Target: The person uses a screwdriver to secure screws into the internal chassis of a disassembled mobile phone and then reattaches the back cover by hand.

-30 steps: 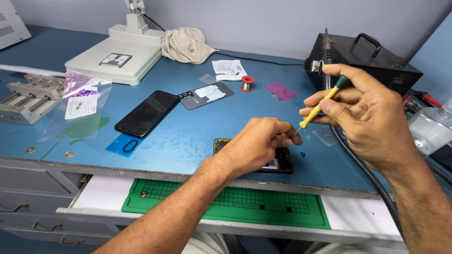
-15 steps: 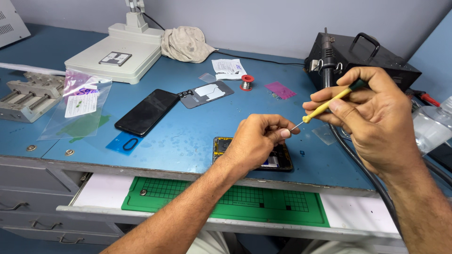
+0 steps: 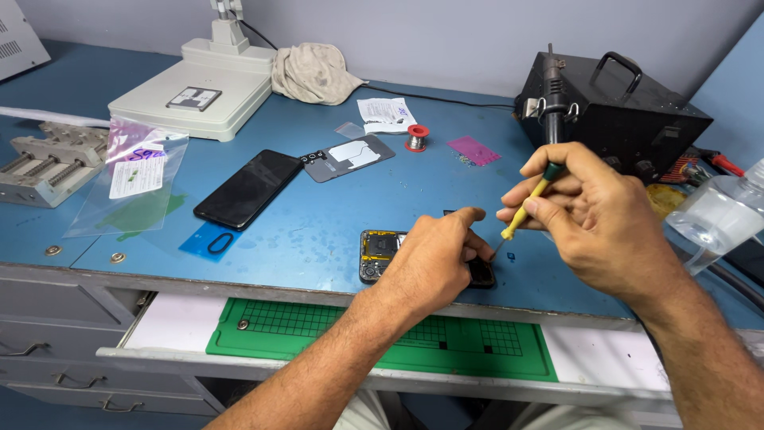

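right fingers: pinched around a small yellow-handled screwdriver (image 3: 528,209), tip angled down toward the right end of the opened phone (image 3: 380,253)
right hand (image 3: 593,219): raised just above the bench, closed on the tool
left fingers: curled, tips pressed together on the phone's right half — whether they pinch a screw or just steady the phone I cannot tell
left hand (image 3: 430,263): rests on the phone, covers most of it
opened phone: flat near the front edge of the blue bench (image 3: 318,215), insides showing at its left end
done so far: back is off — grey back cover (image 3: 348,157) lies apart, further up the bench
left, by my guess: screw work inside looks under way, reassembly not started
nearby: black phone (image 3: 248,188) face down to the left, green mat (image 3: 318,330) on the pulled-out drawer below, black station box (image 3: 637,111) behind the right hand
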